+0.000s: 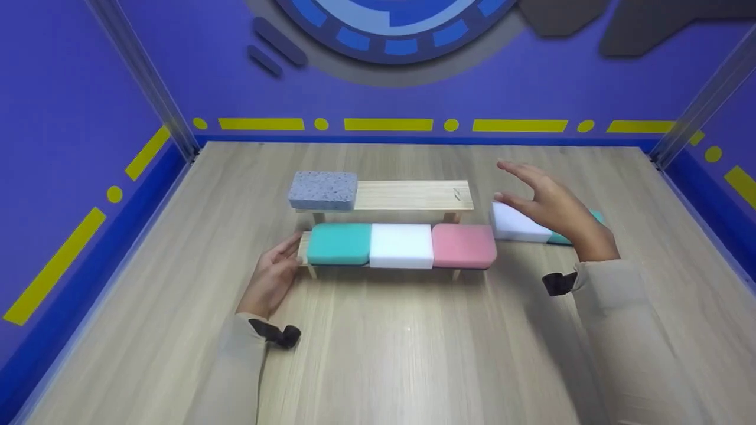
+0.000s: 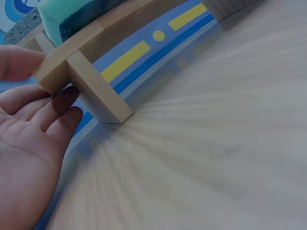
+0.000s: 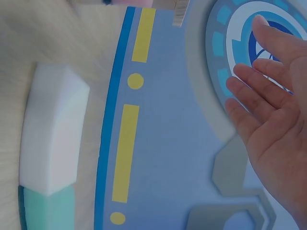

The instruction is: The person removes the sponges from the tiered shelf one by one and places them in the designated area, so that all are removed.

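Note:
The front low wooden rack [image 1: 304, 248] carries a row of a teal sponge [image 1: 339, 244], a white sponge [image 1: 401, 245] and a pink sponge [image 1: 464, 245]. At its left end my left hand [image 1: 273, 276] grips the board, thumb on top and fingertips underneath, as the left wrist view shows beside a rack leg [image 2: 98, 88]. My right hand [image 1: 555, 203] is raised on the right with fingers spread and nothing in them. In the head view it overlaps another white sponge [image 1: 520, 224], which lies on the table in line with a teal sponge [image 3: 50, 208].
A second wooden rack [image 1: 413, 195] stands behind the first, with a speckled grey sponge [image 1: 323, 190] on its left end. Blue printed walls [image 1: 378, 103] close off the back and sides of the wooden table [image 1: 378, 354].

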`<state>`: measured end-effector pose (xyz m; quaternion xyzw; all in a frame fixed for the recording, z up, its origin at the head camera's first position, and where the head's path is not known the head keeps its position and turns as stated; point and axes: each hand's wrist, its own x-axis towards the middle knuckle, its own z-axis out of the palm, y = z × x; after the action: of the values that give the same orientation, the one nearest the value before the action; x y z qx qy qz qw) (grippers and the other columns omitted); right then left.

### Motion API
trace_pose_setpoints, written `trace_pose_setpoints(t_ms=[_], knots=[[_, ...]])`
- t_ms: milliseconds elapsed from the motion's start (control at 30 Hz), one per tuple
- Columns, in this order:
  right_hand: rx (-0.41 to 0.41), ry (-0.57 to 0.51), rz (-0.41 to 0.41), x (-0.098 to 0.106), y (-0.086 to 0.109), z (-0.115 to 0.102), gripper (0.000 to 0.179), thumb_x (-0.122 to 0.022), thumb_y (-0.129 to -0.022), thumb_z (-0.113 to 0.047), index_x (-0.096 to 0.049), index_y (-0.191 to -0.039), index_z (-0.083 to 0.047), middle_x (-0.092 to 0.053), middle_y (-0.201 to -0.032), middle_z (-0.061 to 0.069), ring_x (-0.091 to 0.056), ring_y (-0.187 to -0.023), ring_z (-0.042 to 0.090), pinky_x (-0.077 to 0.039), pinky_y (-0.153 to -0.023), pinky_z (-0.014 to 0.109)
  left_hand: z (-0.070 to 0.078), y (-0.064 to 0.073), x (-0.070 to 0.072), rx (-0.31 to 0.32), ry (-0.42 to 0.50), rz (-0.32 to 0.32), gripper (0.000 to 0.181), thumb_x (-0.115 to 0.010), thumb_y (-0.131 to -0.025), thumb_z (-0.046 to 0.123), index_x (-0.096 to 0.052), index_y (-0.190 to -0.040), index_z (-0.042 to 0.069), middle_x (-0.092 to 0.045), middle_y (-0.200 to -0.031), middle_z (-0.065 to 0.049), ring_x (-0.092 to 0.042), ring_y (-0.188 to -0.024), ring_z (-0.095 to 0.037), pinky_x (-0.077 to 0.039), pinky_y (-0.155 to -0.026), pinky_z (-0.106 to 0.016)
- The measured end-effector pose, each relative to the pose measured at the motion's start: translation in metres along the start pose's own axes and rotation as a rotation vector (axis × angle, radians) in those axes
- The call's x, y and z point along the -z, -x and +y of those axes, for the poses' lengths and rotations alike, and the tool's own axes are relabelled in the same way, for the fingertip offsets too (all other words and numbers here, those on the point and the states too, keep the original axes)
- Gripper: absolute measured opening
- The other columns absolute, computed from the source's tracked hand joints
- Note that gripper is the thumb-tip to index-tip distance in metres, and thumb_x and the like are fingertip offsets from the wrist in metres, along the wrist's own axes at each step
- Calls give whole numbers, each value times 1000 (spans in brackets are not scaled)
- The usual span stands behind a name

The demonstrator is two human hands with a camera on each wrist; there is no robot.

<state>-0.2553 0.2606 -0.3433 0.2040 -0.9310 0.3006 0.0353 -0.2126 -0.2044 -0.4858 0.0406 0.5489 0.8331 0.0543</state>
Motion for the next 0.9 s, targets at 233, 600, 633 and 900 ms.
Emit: trace_pose_setpoints(t_ms=[233, 600, 633, 900], knots=[[10, -12, -16, -4, -6, -9, 63, -62, -92, -37, -40, -147, -14, -41, -150, 14, -32, -141, 35, -28, -112, 57, 1, 0, 0, 4, 0, -18, 64, -41, -88, -15, -17, -147, -13, -17, -157, -26, -18, -146, -34, -44, -97, -16], [36, -20, -54, -10, -18, -24, 63, -62, -93, -33, -39, -147, -13, -40, -151, 14, -33, -141, 36, -29, -112, 56, 1, 1, 0, -2, -3, -15, 64, -41, -88, -15, -18, -147, -12, -19, -156, -26, -18, -146, -34, -44, -98, -15], [45, -23, -59, -10, -20, -26, 63, -62, -93, -32, -39, -147, -12, -41, -150, 14, -33, -140, 37, -29, -112, 56, 1, 1, 0, -1, -2, -13, 64, -41, -88, -15, -18, -147, -12, -19, -156, -26, -18, -146, -34, -45, -98, -15], [55, -39, -78, -19, -32, -42, 64, -65, -91, -29, -40, -147, -11, -41, -150, 14, -33, -141, 34, -28, -114, 54, 1, 1, -1, 4, -3, -9, 64, -40, -88, -15, -17, -148, -12, -18, -157, -25, -19, -146, -33, -44, -98, -15]])
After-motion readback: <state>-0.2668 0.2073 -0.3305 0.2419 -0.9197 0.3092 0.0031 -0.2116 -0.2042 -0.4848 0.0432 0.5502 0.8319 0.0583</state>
